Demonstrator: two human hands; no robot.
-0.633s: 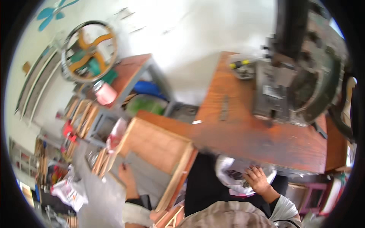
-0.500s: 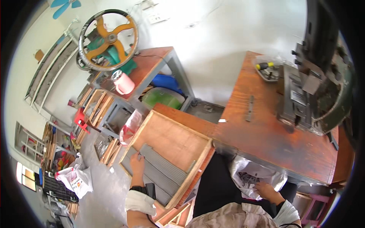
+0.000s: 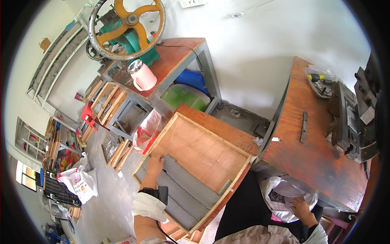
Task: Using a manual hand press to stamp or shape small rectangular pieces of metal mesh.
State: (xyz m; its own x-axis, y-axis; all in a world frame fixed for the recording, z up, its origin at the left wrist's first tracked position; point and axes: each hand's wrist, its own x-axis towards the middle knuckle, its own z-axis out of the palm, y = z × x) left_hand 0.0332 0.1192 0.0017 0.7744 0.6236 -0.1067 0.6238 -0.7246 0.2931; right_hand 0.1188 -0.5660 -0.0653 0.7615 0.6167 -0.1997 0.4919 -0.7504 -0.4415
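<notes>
A shallow wooden tray [image 3: 211,146] lies tilted in front of me, its near-left part filled with rows of small grey metal-looking pieces [image 3: 191,183]. A short separate row lies by the tray's right rim. My left hand [image 3: 154,166] rests at the far-left end of the rows, fingers curled down and pressed together; what they grip is hidden. At lower right, my right hand [image 3: 300,208] is at the mouth of a white plastic bag [image 3: 266,189], fingers loosely apart with nothing visible in them. Small dark grey parts [image 3: 277,197] lie inside the bag, left of my fingers.
A wooden-topped bench [image 3: 284,150] at right carries a flat metal bar [image 3: 304,127], a plastic tub of tools [image 3: 321,83] and a heavy machine [image 3: 351,122]. Behind the tray, a pink mug [image 3: 144,77] stands on another table below a large yellow-spoked handwheel [image 3: 132,19].
The whole view has shifted, so the benches and tray sit further right. My left hand stays at the rows' far-left end. My right hand has drawn back slightly from the parts in the bag.
</notes>
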